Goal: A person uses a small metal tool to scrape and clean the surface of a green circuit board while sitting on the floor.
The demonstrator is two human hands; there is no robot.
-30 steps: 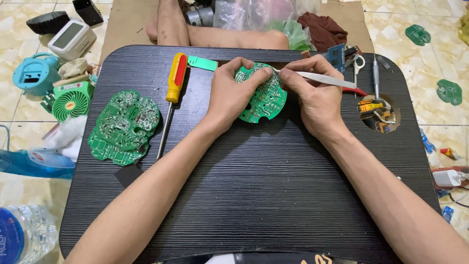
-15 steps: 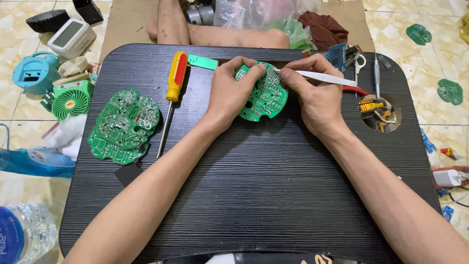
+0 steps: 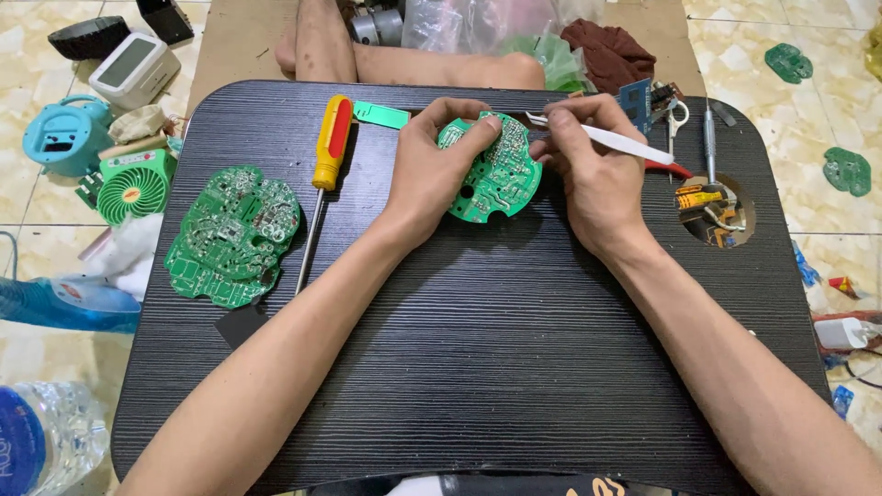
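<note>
Two hands at upper centre: your left hand (image 3: 432,170) is gripping the round green circuit board (image 3: 491,170); your right hand (image 3: 593,174) is pinching white tweezers (image 3: 602,138).

A black, wood-grained worktop (image 3: 478,367) sits over a tiled floor (image 3: 37,184). On it lie a round green circuit board (image 3: 234,236) at the left, a yellow-and-red screwdriver (image 3: 323,170) just beside it, a small green tag (image 3: 381,115) near the far edge, and a metal tool (image 3: 709,138) near a round hole (image 3: 715,209) at the right.
</note>
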